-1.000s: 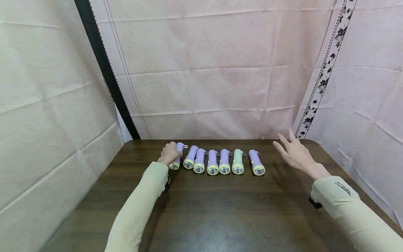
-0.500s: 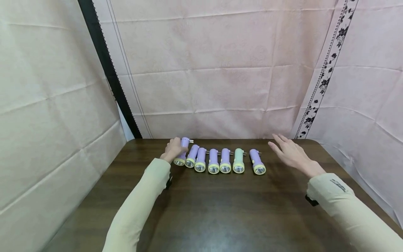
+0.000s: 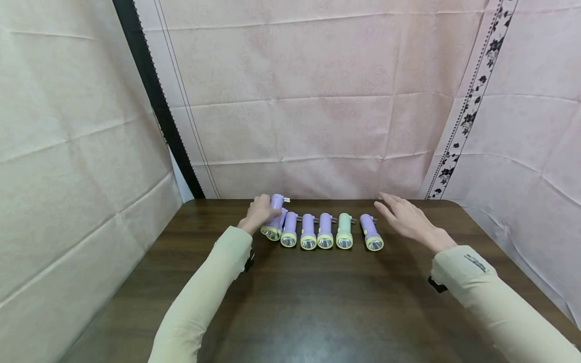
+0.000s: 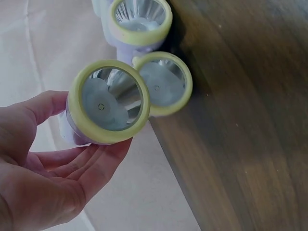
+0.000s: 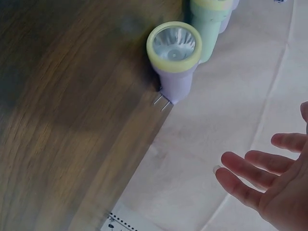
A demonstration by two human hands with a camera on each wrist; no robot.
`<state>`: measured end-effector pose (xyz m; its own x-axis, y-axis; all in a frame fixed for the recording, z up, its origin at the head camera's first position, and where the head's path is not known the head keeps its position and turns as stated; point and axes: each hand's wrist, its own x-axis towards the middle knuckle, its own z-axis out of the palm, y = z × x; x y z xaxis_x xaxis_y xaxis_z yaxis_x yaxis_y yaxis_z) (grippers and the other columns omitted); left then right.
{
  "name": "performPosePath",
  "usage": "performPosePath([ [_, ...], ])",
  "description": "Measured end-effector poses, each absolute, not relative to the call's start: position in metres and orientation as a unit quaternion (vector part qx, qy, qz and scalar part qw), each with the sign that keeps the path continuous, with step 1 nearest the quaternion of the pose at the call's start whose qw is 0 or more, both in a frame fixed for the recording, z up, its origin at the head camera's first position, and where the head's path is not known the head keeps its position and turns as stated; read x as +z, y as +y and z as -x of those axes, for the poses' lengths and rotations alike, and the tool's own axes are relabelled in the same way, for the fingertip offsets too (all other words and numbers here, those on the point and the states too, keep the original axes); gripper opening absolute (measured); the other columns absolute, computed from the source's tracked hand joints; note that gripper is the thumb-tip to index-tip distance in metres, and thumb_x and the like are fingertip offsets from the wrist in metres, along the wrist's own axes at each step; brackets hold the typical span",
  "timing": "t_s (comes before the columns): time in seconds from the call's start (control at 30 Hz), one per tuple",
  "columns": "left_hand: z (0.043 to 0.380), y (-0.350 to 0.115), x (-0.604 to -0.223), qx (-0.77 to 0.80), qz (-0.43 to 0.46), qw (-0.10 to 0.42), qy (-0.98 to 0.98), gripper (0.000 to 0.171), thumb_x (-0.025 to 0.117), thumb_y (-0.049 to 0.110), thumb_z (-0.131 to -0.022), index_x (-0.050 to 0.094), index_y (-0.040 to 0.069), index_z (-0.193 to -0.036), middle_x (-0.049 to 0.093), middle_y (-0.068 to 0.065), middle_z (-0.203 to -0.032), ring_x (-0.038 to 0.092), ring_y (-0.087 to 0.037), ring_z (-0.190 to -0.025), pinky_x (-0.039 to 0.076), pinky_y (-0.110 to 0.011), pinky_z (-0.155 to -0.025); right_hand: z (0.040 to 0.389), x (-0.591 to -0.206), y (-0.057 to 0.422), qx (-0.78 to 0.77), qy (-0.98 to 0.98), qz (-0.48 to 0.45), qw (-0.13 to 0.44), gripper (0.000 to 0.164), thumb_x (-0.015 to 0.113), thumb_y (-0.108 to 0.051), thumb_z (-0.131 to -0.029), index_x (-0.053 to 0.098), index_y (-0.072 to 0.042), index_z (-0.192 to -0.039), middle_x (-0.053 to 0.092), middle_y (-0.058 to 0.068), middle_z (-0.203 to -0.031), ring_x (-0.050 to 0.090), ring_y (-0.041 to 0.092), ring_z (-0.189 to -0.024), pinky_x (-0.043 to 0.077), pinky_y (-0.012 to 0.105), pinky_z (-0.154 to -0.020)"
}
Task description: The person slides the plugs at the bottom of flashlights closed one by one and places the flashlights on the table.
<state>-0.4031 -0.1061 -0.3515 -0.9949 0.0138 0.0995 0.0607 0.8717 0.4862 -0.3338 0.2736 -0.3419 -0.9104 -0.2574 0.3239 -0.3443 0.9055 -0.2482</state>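
Observation:
My left hand (image 3: pixel 260 213) grips a purple flashlight (image 3: pixel 277 200) with a yellow-rimmed head and two plug prongs at its tail. In the left wrist view, thumb and fingers wrap its barrel, and its lens (image 4: pixel 111 103) overlaps the neighbouring flashlight (image 4: pixel 166 86). Rightward runs a row of more purple flashlights (image 3: pixel 308 227), then a green flashlight (image 3: pixel 344 227). Slightly apart at the right end lies one purple flashlight (image 3: pixel 369 228), tilted, its prongs showing in the right wrist view. My right hand (image 3: pixel 408 218) hovers to the right of it, fingers extended, holding nothing.
The flashlights lie near the far edge of a dark wooden table (image 3: pixel 313 302). Pale cloth (image 3: pixel 290 101) hangs behind the table and along both sides, with a black strip (image 3: pixel 154 96) at left and a floral band (image 3: pixel 472 101) at right.
My left hand has carried its flashlight rightward and slightly up, so it now overlaps the row's leftmost flashlight in the head view. My right hand has shifted left, nearer the end flashlight.

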Motion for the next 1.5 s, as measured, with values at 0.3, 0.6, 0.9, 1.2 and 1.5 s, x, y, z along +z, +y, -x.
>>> performPosePath([
  [0.3,0.397,-0.093,-0.349,-0.266,0.046,0.048,-0.962,0.030,0.075,0.027,-0.081,0.061,0.004,-0.094,0.064,-0.012,-0.090,0.059,-0.024,-0.078,0.048,-0.035,-0.066,0.339,-0.341,0.263,0.165,-0.964,-0.161,0.130,0.059,0.028,-0.045,-0.104,0.040,-0.005,-0.145,0.045,0.024,-0.145,0.043,0.043,-0.133,0.035,0.062,-0.105],
  [0.6,0.392,-0.079,-0.349,-0.262,0.103,0.055,-0.958,0.037,0.075,0.026,-0.079,0.062,0.001,-0.104,0.067,-0.016,-0.097,0.065,-0.027,-0.082,0.054,-0.035,-0.069,0.340,-0.344,0.254,0.162,-0.963,-0.172,0.129,0.058,0.031,-0.043,-0.104,0.044,-0.002,-0.142,0.047,0.025,-0.143,0.043,0.043,-0.133,0.034,0.060,-0.107],
  [0.9,0.386,-0.067,-0.350,-0.262,0.131,0.042,-0.955,0.044,0.075,0.027,-0.079,0.062,0.002,-0.113,0.067,-0.014,-0.104,0.064,-0.024,-0.086,0.054,-0.033,-0.070,0.340,-0.348,0.248,0.159,-0.960,-0.193,0.129,0.056,0.045,-0.045,-0.099,0.045,-0.010,-0.143,0.051,0.023,-0.140,0.043,0.043,-0.133,0.037,0.061,-0.103],
  [1.2,0.380,-0.056,-0.348,-0.262,0.163,0.041,-0.950,0.035,0.073,0.022,-0.078,0.062,0.002,-0.105,0.068,-0.012,-0.098,0.062,-0.021,-0.080,0.053,-0.028,-0.065,0.338,-0.348,0.238,0.160,-0.949,-0.230,0.142,0.054,0.060,-0.027,-0.091,0.048,-0.006,-0.140,0.056,0.021,-0.135,0.051,0.041,-0.125,0.042,0.058,-0.099],
  [1.5,0.377,-0.046,-0.345,-0.258,0.176,0.038,-0.949,0.052,0.073,0.023,-0.080,0.058,0.000,-0.124,0.067,-0.014,-0.113,0.065,-0.022,-0.091,0.055,-0.030,-0.072,0.337,-0.346,0.227,0.164,-0.941,-0.254,0.155,0.053,0.060,-0.018,-0.087,0.051,-0.007,-0.138,0.058,0.017,-0.135,0.060,0.033,-0.115,0.047,0.053,-0.093],
])
